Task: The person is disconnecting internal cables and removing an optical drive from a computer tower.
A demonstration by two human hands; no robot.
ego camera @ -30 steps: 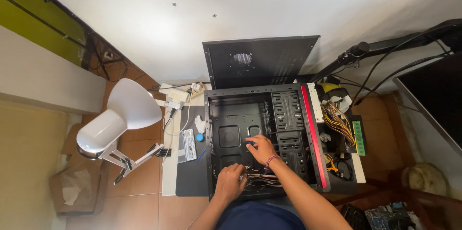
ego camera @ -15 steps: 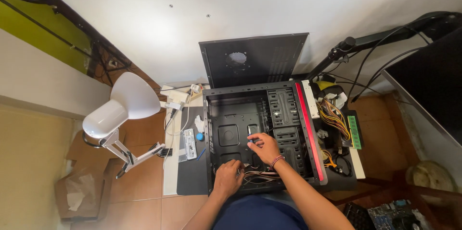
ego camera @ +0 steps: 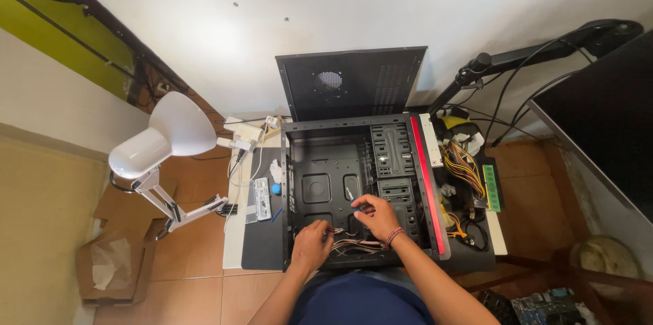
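Now our right hand (ego camera: 376, 214) had drawn back toward us from where it had been a second earlier, higher up over the floor of the black computer case (ego camera: 320, 182); its fingers (ego camera: 360, 208) were pinched together on something small and pale, too tiny to name. Just beside those fingertips, on our side, lay the bundle of thin coloured wires (ego camera: 354, 245) at the near edge of the case. Our left hand (ego camera: 311, 243) had barely shifted: it rested palm down on the same wires, fingers curled, though we could not tell whether it gripped them. So the change read to us as the right hand coming in closer to the wiring that the left one steadied. Beyond the fingers stood the drive bays (ego camera: 394, 161), and further out the removed side panel (ego camera: 350, 83) leaned against the wall. Well off to the left hung the white desk lamp (ego camera: 163, 141); to the right lay loose yellow cables (ego camera: 462, 168).
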